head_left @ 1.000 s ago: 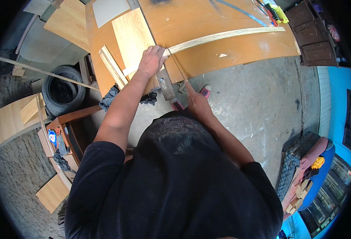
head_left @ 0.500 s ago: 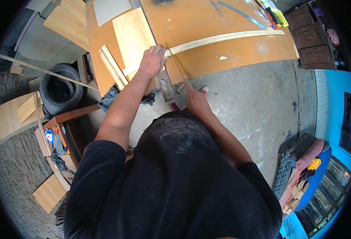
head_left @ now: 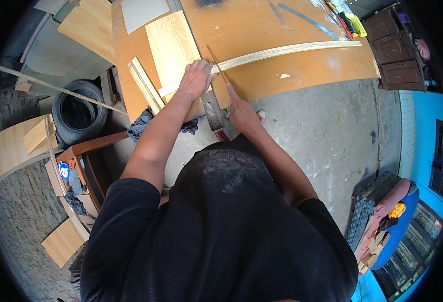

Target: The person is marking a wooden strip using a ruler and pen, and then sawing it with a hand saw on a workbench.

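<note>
A long pale wooden strip [head_left: 292,51] lies across the orange-brown worktable [head_left: 256,27]. My left hand [head_left: 196,80] is closed over the strip near its left end, holding it down at the edge of a wood-grain board [head_left: 168,40]. Just right of those fingers, a thin saw blade [head_left: 214,59], seen edge-on, crosses the strip. My right hand [head_left: 243,115] is wrapped round the saw's near end, in front of the table edge; the handle is mostly hidden in the fist.
Short wooden strips [head_left: 145,83] lie left of the board. A metal ruler [head_left: 307,21] and several hand tools [head_left: 352,24] are at the far right of the table. Tyres [head_left: 79,108] and an open wooden cabinet [head_left: 88,151] stand on the left, a padded seat [head_left: 372,201] at right.
My right hand has pushed the saw slightly forward and left, away from my body. My left hand stays on the strip. The whole view has shifted a little.
</note>
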{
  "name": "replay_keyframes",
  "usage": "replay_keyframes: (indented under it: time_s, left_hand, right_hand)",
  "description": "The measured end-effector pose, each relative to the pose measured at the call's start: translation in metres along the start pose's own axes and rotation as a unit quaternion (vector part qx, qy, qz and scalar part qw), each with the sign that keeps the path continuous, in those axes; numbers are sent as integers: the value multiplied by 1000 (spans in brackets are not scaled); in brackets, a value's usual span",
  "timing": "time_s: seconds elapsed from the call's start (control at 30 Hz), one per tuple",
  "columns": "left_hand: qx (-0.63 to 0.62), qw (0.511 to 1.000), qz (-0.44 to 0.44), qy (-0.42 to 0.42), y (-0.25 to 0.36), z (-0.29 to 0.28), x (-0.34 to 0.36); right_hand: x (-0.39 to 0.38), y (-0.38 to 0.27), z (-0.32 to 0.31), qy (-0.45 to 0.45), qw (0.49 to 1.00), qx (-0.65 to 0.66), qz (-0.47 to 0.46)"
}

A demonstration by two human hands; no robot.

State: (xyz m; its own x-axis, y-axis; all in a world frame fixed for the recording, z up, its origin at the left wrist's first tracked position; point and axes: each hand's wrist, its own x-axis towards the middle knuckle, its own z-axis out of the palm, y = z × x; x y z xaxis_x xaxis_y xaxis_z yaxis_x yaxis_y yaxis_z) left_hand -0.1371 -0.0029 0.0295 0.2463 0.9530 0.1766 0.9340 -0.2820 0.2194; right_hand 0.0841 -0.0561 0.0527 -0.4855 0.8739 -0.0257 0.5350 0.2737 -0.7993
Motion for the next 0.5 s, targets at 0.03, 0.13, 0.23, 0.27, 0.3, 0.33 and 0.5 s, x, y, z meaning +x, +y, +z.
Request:
replay_keyframes:
  time_s: [0.03, 0.13, 0.23, 0.27, 0.3, 0.33, 0.5]
  left_hand:
    - [0, 1000, 0, 1, 0, 0, 0]
    - [19, 1000, -7, -15, 0, 0, 1]
    - [23, 1000, -7, -9, -4, 4, 1]
    - [23, 1000, -6, -5, -5, 6, 0]
    - [23, 1000, -3, -2, -6, 7, -1]
    - [24, 1000, -2, -2, -7, 7, -1]
    - [22, 1000, -11, -17, -4, 2, -1]
  right_hand:
    - [0, 0, -1, 1, 1000, 11, 11]
    - [-10, -3, -9, -12, 999, 15, 32]
    - [-43, -15, -23, -41, 997, 17, 70]
    - [-55, -20, -28, -57, 993, 27, 102]
    - [-64, -22, -33, -56, 993, 27, 102]
    - [-71, -23, -37, -60, 993, 27, 100]
    - [-41, -6, -24, -57, 995, 9, 85]
